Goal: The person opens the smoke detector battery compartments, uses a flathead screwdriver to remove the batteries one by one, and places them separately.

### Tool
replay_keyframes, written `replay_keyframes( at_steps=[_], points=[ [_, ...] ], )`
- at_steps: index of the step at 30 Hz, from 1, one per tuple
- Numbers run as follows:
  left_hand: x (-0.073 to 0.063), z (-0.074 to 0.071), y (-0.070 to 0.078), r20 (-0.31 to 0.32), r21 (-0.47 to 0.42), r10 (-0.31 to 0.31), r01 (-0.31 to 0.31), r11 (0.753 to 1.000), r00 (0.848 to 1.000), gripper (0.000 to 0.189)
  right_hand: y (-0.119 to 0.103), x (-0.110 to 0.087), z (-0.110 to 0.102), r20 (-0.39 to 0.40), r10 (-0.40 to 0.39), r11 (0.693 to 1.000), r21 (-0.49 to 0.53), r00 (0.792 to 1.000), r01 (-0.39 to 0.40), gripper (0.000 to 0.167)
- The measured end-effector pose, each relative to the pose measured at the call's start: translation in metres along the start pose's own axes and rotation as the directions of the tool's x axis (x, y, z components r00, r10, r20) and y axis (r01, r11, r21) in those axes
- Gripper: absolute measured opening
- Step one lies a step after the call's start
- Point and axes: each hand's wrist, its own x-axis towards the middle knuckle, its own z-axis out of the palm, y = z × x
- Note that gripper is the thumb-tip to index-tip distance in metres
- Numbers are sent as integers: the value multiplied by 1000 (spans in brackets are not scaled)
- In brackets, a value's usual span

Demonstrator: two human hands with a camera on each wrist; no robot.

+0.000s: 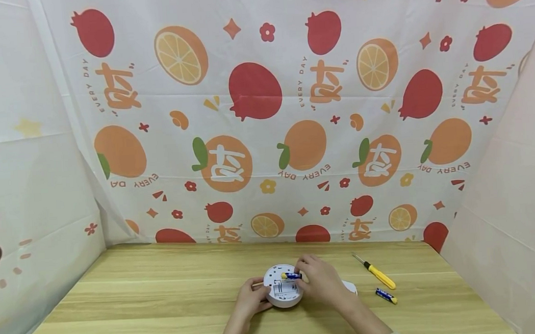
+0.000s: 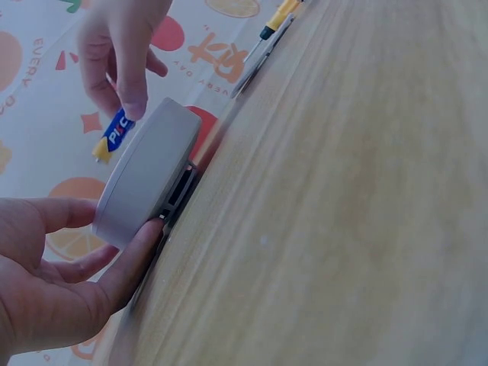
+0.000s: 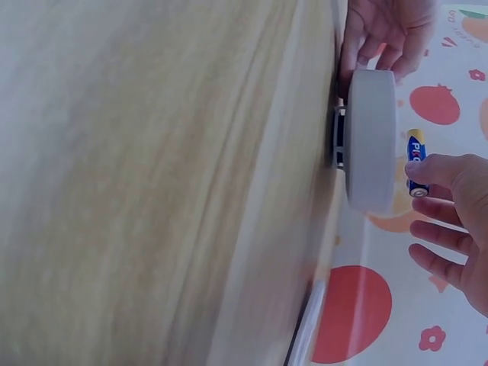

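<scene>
In the lower middle of the head view, a round white battery housing [image 1: 285, 303] is being held above a wood-grain table [image 1: 142, 302], its battery compartment being turned upward; whether the table is being touched cannot be told. At its left edge, the rim is being gripped by the left hand [image 1: 250, 299], with thumb and fingers being clamped on opposite faces, as is being shown in the left wrist view.

A blue-and-yellow battery [image 1: 293, 276] is being held over the compartment by the right hand [image 1: 321, 280]. It is being pinched between thumb and index finger, while the other fingers are being kept spread apart in the right wrist view. There, a narrow gap is being shown between battery and housing.

Just right of the right hand, a white flat piece [image 1: 350, 287] is being partly hidden by that hand. Farther to the lower right, a yellow-and-black screwdriver [image 1: 375, 273] is being supported by the table, a second battery [image 1: 386, 296] being seen just below it. The upper frame is being filled by a fruit-printed cloth [image 1: 255, 91].
</scene>
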Motion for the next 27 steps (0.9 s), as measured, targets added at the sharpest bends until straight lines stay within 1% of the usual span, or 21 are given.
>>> replay_keyframes(
  at_steps=[5,9,15,21,27],
  points=[
    [0,-1,-1,6,3,3,-3,1000,1000,44,2,-4,-6,20,41,999,25,999,-41,12],
    [1,-1,-1,6,8,-2,2,1000,1000,45,4,-8,-12,14,60,998,28,998,-60,13],
    [0,0,1,6,12,-6,6,1000,1000,45,8,-15,-20,-31,80,996,29,996,-80,15],
    [2,-1,1,9,12,-10,10,1000,1000,45,12,-23,-26,-97,73,997,10,993,-73,16],
    [2,-1,0,13,7,-10,10,1000,1000,44,15,-29,-33,-119,95,995,-9,988,-96,17]
  ],
)
